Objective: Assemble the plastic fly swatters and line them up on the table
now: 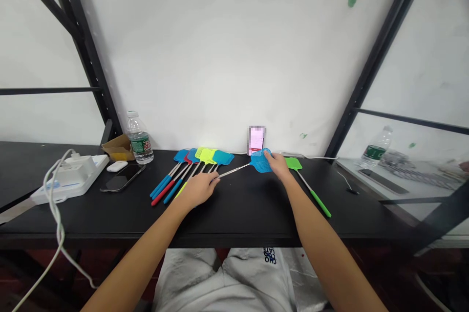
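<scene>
A blue fly swatter is held sideways above the black table. My right hand pinches the edge of its mesh head. My left hand is closed around the other end, at the metal rod, and hides the handle. Just behind and left of that hand lie several fly swatters in a row, with blue, red and yellow parts; some of their handles are covered by the hand. To the right of my right hand a green fly swatter lies alone, its handle toward me.
A lit phone leans on the white wall. Toward the left are a water bottle, a small cardboard box, a white case, a dark phone and a power strip with cables. Black metal posts flank the table.
</scene>
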### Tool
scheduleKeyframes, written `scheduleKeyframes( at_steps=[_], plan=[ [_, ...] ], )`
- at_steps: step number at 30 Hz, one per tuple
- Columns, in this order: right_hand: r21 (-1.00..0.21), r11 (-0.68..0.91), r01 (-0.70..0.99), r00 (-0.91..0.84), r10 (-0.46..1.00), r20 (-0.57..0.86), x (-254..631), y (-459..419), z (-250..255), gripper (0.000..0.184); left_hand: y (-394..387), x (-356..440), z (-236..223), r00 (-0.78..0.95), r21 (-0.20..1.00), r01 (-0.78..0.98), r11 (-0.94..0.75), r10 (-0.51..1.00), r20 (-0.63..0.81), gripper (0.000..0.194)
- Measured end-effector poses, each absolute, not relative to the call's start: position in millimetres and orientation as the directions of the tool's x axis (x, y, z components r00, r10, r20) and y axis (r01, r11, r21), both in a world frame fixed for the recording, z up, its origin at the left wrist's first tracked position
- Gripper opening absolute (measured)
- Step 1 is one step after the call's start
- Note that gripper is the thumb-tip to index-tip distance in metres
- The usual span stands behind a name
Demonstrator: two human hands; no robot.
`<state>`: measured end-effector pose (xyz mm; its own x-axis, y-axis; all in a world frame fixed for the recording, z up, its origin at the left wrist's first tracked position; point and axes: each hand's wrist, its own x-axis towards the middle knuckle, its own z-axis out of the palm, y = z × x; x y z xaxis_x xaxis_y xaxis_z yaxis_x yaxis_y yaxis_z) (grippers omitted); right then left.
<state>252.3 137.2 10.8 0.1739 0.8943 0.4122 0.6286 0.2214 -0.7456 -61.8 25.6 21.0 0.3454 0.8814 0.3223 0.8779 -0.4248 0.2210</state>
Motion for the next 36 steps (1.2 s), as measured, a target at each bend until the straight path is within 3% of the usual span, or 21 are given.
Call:
scheduleKeyframes(
  at_steps=[12, 25, 32, 36],
  plan=[
    [-0.734, 0.287, 0.616, 0.108, 0.892, 0.440, 251, 131, 14, 0.059, 25, -62, 19, 0.371, 0.221, 0.866, -0.449, 0.872, 0.319, 0.033],
    [-0.746, 0.213, 0.631, 0.119, 0.924, 0.364, 248, 129, 16, 0.056, 22, -58, 23, 0.289, 0.255, 0.887, -0.384, 0.894, 0.341, 0.028],
    [-0.741, 0.104, 0.663, 0.093, 0.971, 0.220, 251, 133, 9, 0.051, 24, -56, 20, 0.347, -0.006, 0.928, -0.372, 0.859, 0.376, 0.032],
    [-0.760, -0.006, 0.650, 0.108, 0.991, 0.085, 253, 134, 5, 0.051, 23, -54, 20, 0.364, -0.061, 0.927, -0.370, 0.846, 0.389, 0.033]
  ],
)
